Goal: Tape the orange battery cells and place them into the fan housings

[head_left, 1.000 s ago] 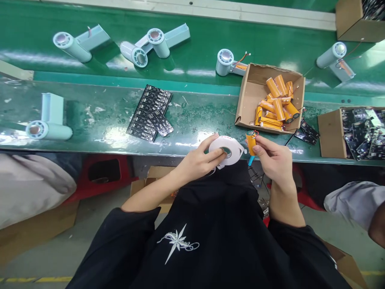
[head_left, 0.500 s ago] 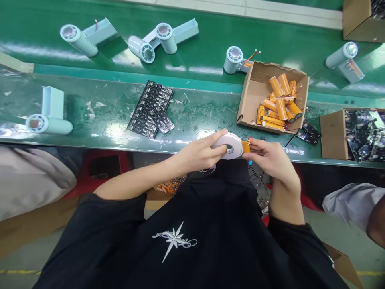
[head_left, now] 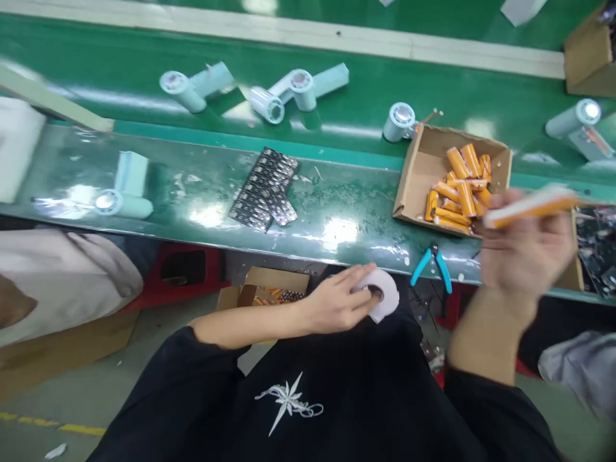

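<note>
Grips full: left hand (head_left: 344, 305) holding one white roll (head_left: 391, 290), right hand (head_left: 527, 253), blurred, seemingly one orange cylinder (head_left: 534, 208).
Roll over the lap, cylinder raised near one carton (head_left: 426, 167); one pair of pliers (head_left: 441, 262) at the surface (head_left: 356, 192) edge, six pale-blue housings (head_left: 304, 93) further off.

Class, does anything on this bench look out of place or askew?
A small circuit board lies askew across the edge of the larger panel; blue-handled pliers partly overhang the bench and might be knocked off.

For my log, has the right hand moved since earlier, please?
Yes: the right hand moved rightward, from below the brown cardboard box of orange cylinders to its lower right corner.
</note>
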{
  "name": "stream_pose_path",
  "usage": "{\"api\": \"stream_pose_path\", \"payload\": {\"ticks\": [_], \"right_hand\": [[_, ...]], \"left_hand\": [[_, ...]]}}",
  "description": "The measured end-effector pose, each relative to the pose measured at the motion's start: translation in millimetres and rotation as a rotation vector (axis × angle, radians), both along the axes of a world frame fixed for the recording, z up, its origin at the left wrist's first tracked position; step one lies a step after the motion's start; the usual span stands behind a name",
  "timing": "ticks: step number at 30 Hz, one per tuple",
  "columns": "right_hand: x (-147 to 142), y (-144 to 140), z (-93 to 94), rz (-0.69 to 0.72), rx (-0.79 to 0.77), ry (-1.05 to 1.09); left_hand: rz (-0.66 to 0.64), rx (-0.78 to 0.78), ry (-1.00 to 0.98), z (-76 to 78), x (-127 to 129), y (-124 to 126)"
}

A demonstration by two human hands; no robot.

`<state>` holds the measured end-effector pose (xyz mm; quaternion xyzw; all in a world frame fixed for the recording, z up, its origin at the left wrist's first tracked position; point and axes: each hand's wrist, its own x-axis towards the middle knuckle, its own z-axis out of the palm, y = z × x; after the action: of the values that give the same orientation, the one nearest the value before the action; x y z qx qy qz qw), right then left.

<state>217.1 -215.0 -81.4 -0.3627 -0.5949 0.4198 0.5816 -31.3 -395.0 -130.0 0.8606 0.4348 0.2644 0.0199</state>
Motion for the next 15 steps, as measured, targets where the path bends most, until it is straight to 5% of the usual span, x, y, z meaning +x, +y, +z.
{"api": "stream_pose_path", "payload": {"ticks": [3, 6, 10, 13, 15], "right_hand": [[15, 13, 15.8, -0.002, 0.057, 0.106], [7, -4, 5.2, 0.205, -0.148, 0.044], [-2, -20, -7.1, 0.457, -0.26, -0.031], [2, -13, 1.8, 0.463, -0.227, -0.03], [9, -7, 10.3, 0.398, -0.198, -0.018]], "left_hand": [[0.062, -0.257, 0.135, 8.0, -45, 38], [0.044, -0.461, 0.073, 24.2, -90, 103], [0.39, -0.309, -0.055, 39.4, -134, 210], [0.688, -0.18, 0.059, 37.3, -166, 284], [0.757, -0.222, 0.207, 33.9, -186, 316]]}}
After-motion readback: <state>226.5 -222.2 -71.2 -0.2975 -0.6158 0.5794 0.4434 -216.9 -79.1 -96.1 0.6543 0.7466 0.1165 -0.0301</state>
